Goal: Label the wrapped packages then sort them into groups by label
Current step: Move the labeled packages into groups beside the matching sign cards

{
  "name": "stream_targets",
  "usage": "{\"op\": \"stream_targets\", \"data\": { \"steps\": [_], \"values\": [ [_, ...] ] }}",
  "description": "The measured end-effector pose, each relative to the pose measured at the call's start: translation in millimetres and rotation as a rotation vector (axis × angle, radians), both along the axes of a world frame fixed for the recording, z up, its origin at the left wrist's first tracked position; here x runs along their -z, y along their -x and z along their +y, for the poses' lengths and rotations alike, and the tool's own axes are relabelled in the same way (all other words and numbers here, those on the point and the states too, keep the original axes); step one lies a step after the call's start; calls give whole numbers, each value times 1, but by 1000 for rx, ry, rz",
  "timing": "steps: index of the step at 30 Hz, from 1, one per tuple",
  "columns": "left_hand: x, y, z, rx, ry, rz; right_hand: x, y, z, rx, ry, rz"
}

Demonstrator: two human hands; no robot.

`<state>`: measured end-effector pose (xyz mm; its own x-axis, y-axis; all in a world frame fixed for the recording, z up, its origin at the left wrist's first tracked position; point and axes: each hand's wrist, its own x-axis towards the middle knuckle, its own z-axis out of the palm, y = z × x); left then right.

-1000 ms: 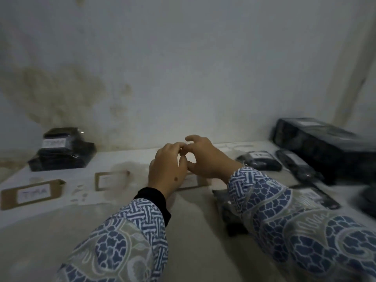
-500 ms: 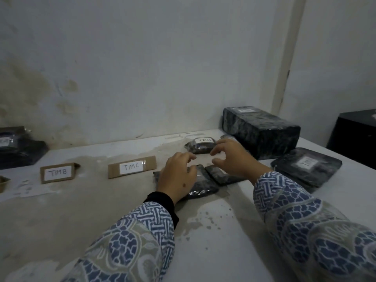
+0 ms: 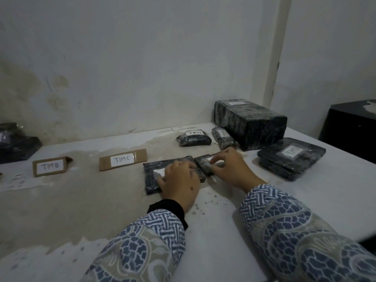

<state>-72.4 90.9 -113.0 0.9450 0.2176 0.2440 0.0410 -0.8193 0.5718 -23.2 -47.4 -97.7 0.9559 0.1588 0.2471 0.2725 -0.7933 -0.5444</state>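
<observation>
Stained white walls back a pale, blotched table [image 3: 85, 202] where two cardboard signs stand, one marked TIM B [image 3: 50, 166] and, to its right, one marked TIM C [image 3: 122, 159]. Just right of the TIM C sign lies a flat black wrapped package [image 3: 154, 178] with a white label partly showing; the left hand [image 3: 180, 185] lies on it, fingers curled down onto the wrap and the thumb at its near edge. Touching its right edge is a narrower black package [image 3: 203, 162], and the right hand [image 3: 232, 169] pinches at a pale label on top of it with thumb and fingertips, though the dim view makes the exact grip hard to read. Farther back lie a small package labelled TIM C [image 3: 195, 139] and a slim one [image 3: 223, 138] beside a large black wrapped box [image 3: 252, 123]. To the right sits a flat labelled stack [image 3: 291, 157]. At the far left edge another dark bundle [image 3: 16, 145] rests against the wall. Both sleeves are blue-and-white patterned.
</observation>
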Motion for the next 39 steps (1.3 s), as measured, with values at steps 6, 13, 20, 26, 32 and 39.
{"op": "stream_targets", "data": {
  "steps": [6, 13, 20, 26, 32, 39],
  "values": [
    [1, 2, 31, -233, 33, 102, 7, 4, 19, -62, 7, 67],
    [8, -9, 59, -292, 331, -17, 16, -2, 40, -27, -78, 99],
    [7, -7, 73, -292, 793, -195, 19, -5, 60, 204, -254, 210],
    [2, -8, 85, -277, 792, -354, 14, 3, 76, 184, -352, 219],
    [-5, -15, 118, -290, 815, -429, -6, 13, 103, 27, -771, 345],
    [-19, -20, 182, -327, 875, -465, -45, 3, 159, -71, -906, 350]
  ]
}}
